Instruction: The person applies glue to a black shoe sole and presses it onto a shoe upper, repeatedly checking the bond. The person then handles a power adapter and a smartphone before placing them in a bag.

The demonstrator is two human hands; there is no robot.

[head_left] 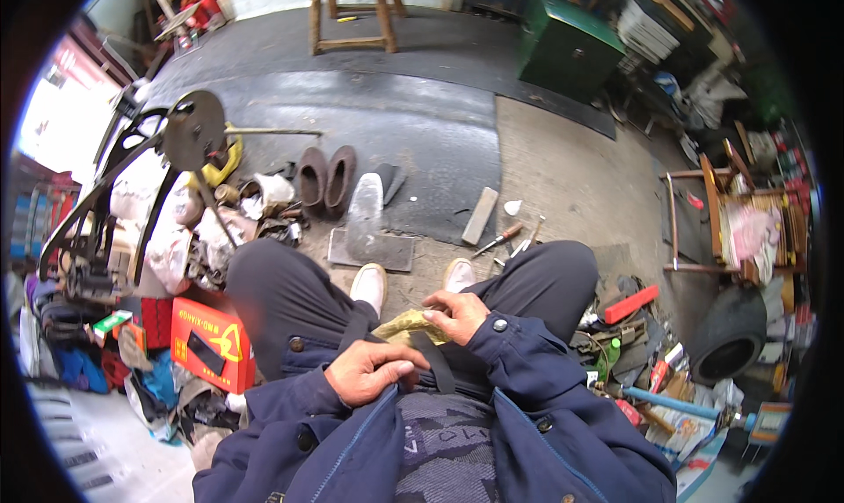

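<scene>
I am seated, with a crumpled yellowish piece of material (397,331) in my lap between my thighs. My left hand (374,369) has its fingers curled at a dark strap (433,362) that hangs over my lap, thumb resting alongside. My right hand (453,318), higher and to the right, has thumb and fingers closed at the upper edge of the yellowish material. Beyond my white shoes (369,285) lie a metal shoe last (365,204) on a base plate and a pair of brown shoes (312,182).
A black cast-iron machine (189,129) stands front left, above a red box (211,345). A screwdriver (505,235) and grey block (479,215) lie front right. A green chest (567,50), wooden stool (352,41), chair (712,208), tyre (725,345) and clutter surround me.
</scene>
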